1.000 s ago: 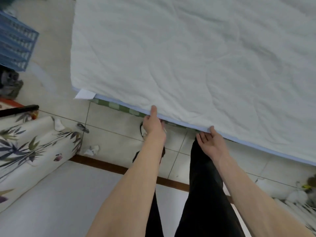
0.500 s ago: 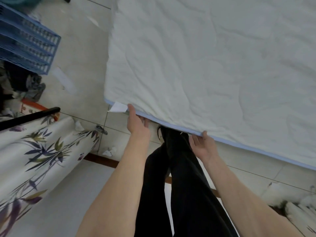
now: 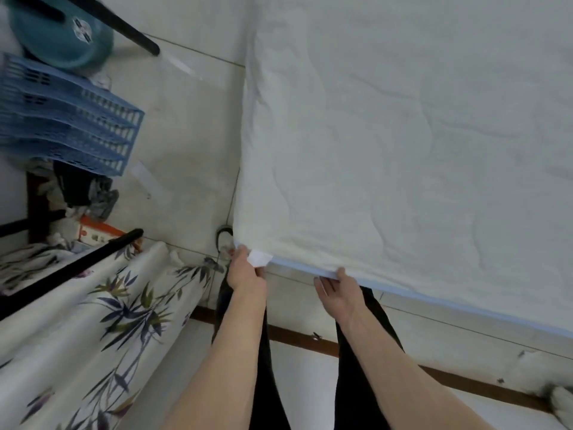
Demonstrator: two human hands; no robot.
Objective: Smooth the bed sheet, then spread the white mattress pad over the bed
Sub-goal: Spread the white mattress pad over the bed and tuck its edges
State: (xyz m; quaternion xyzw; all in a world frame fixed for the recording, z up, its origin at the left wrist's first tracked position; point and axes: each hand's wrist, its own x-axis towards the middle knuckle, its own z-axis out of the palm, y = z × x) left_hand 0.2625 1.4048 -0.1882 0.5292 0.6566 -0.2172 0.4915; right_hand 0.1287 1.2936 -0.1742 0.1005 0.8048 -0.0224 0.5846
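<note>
The white quilted mattress pad (image 3: 403,150) lies spread over the bed and fills the upper right of the view. A light blue trim (image 3: 403,294) runs along its near edge. My left hand (image 3: 245,271) grips the pad's near left corner, beside a small white label (image 3: 259,258). My right hand (image 3: 338,290) holds the near edge a little to the right, thumb on top of the trim, fingers underneath. The bed sheet under the pad is hidden.
A floral-print fabric (image 3: 77,321) with a black bar (image 3: 71,268) stands at the lower left. Stacked blue plastic baskets (image 3: 62,119) and a teal object (image 3: 62,32) sit on the tiled floor (image 3: 186,135) at the left. My dark trouser legs (image 3: 263,367) stand below the bed edge.
Both hands have slid left along the pad's near edge; my left hand has reached the corner by the label. The view has shifted left, and the green checked fabric under the edge is out of sight.
</note>
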